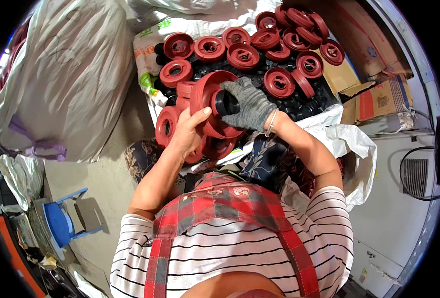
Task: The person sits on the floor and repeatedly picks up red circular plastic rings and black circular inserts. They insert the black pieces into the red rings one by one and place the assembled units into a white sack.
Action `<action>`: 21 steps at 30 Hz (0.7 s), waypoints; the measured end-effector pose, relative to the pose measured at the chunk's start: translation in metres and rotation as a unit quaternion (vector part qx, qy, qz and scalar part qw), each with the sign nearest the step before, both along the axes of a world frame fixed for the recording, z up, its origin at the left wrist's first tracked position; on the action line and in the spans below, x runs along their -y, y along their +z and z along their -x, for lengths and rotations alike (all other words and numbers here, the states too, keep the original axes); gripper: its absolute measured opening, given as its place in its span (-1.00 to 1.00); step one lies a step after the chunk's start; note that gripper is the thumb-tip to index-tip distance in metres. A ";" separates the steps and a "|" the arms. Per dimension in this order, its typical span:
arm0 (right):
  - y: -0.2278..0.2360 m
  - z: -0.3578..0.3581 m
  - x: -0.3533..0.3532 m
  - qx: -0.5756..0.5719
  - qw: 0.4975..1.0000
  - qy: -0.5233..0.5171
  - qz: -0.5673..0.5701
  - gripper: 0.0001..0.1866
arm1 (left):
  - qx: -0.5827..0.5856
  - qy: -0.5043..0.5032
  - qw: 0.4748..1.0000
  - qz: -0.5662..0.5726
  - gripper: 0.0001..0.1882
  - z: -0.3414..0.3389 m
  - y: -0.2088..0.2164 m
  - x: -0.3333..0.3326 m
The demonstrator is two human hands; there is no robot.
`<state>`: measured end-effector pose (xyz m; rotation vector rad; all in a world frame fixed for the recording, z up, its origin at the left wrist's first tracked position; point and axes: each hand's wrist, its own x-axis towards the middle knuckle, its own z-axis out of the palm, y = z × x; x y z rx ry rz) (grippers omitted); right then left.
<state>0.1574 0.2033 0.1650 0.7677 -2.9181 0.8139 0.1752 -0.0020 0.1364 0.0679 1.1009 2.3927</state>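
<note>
My bare left hand [186, 130] is closed on the rim of a large round red plastic part [203, 93], with the thumb on its near side. In a grey knitted glove, my right hand [249, 105] grips a black threaded plastic fitting [223, 103] at the middle of that red part. Whether the two pieces are screwed together, I cannot tell. More red round parts lie just below and beside my left hand, among them a red ring [167, 126]. The right palm and fingertips are partly hidden behind the fitting.
Beyond my hands, several red round parts [242, 56] lie on a heap of black fittings [299, 110]. A large white sack [63, 74] bulges at the left. Cardboard boxes [383, 102] stand at the right, and a blue stool [58, 224] at the lower left.
</note>
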 end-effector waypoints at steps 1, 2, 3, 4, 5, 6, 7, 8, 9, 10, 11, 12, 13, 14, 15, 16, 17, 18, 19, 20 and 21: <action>0.003 -0.005 0.004 -0.018 1.000 0.013 -0.021 -0.23 | 0.001 -0.011 1.000 0.006 -0.52 -0.002 0.003 0.003; 0.006 -0.010 0.007 -0.036 0.998 0.025 -0.042 -0.26 | 0.011 -0.019 1.000 0.016 -0.54 -0.005 0.006 0.007; 0.009 -0.015 0.010 -0.055 0.996 0.037 -0.062 -0.28 | 0.017 -0.042 0.999 0.025 -0.54 -0.004 0.008 0.013; 0.014 -0.022 0.010 -0.059 0.990 0.093 -0.093 -0.33 | 0.025 -0.066 0.997 0.032 -0.54 -0.003 0.010 0.019; 0.016 -0.025 0.012 -0.057 0.985 0.111 -0.122 -0.34 | 0.032 -0.091 0.995 0.039 -0.54 -0.003 0.012 0.024; 0.017 -0.027 0.014 -0.056 0.979 0.129 -0.150 -0.34 | 0.024 -0.097 0.994 0.049 -0.55 -0.004 0.014 0.025; 0.018 -0.029 0.016 -0.055 0.971 0.146 -0.179 -0.34 | 0.027 -0.100 0.994 0.047 -0.54 -0.004 0.014 0.026; 0.019 -0.031 0.014 -0.057 0.980 0.146 -0.127 -0.32 | 0.030 -0.103 0.993 0.045 -0.53 -0.004 0.014 0.027; 0.018 -0.032 0.012 -0.073 0.982 0.140 -0.100 -0.34 | 0.034 -0.106 0.993 0.043 -0.52 -0.004 0.015 0.028; 0.013 -0.033 0.009 -0.089 0.984 0.134 -0.073 -0.35 | 0.038 -0.105 0.993 0.039 -0.54 -0.006 0.018 0.027; 0.008 -0.033 0.007 -0.106 0.985 0.128 -0.045 -0.36 | 0.043 -0.103 0.993 0.035 -0.55 -0.008 0.023 0.024; 0.004 -0.034 0.007 -0.081 0.989 0.116 -0.037 -0.33 | 0.047 -0.100 0.993 0.030 -0.56 -0.011 0.026 0.022; 0.001 -0.037 0.008 -0.066 0.993 0.095 -0.021 -0.32 | 0.043 -0.090 0.995 0.032 -0.57 -0.015 0.025 0.020; -0.001 -0.040 0.010 -0.051 0.996 0.075 -0.005 -0.31 | 0.039 -0.078 0.996 0.034 -0.57 -0.018 0.024 0.018; -0.004 -0.042 0.011 -0.036 0.998 0.055 0.011 -0.31 | 0.034 -0.067 0.997 0.036 -0.58 -0.020 0.022 0.017; -0.011 -0.044 0.008 -0.067 0.996 0.063 0.013 -0.28 | 0.017 -0.064 0.997 0.041 -0.59 -0.021 0.019 0.016; -0.018 -0.043 0.005 -0.109 0.990 0.093 0.003 -0.29 | 0.011 -0.064 0.997 0.051 -0.59 -0.021 0.019 0.016; -0.023 -0.040 0.002 -0.150 0.981 0.123 -0.006 -0.31 | 0.005 -0.065 0.996 0.060 -0.59 -0.020 0.019 0.016; -0.025 -0.039 0.002 -0.190 0.969 0.155 -0.013 -0.32 | 0.002 -0.062 0.995 0.072 -0.59 -0.021 0.018 0.017; -0.026 -0.039 0.004 -0.205 0.966 0.159 -0.017 -0.35 | 0.040 -0.063 0.995 0.060 -0.59 -0.017 0.016 0.020; -0.025 -0.041 0.005 -0.211 0.965 0.155 -0.024 -0.37 | 0.078 -0.064 0.994 0.047 -0.59 -0.011 0.011 0.025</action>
